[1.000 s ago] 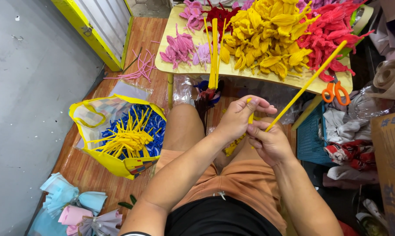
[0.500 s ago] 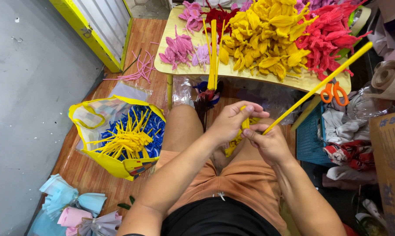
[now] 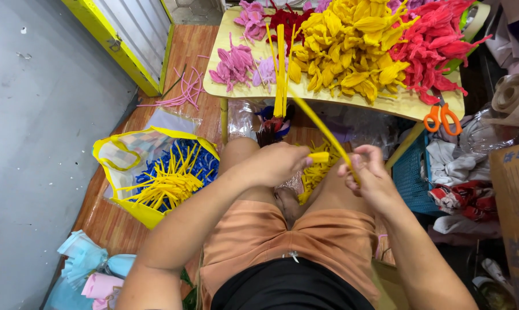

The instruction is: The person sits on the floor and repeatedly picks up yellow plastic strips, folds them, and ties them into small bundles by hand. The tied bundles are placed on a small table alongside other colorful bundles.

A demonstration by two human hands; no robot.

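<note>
My left hand [image 3: 278, 162] grips a short folded yellow pipe-cleaner piece [image 3: 318, 157] above my knees. My right hand [image 3: 369, 175] pinches a long yellow pipe cleaner [image 3: 319, 126] that slants up and to the left toward the low table. The two hands are close together, a few centimetres apart. Below them, between my legs, lies a small heap of yellow pieces [image 3: 314, 172].
A low yellow table [image 3: 408, 106] carries piles of pink [image 3: 234, 63], yellow [image 3: 351, 43] and red [image 3: 437, 43] pipe-cleaner flowers, a bundle of straight yellow stems [image 3: 280, 69] and orange scissors [image 3: 441, 116]. A yellow bag [image 3: 118, 166] with yellow and blue stems lies on the wooden floor at left.
The long yellow pipe cleaner has swung from pointing up-right to pointing up-left. My hands have parted slightly, with the folded piece now showing in my left hand.
</note>
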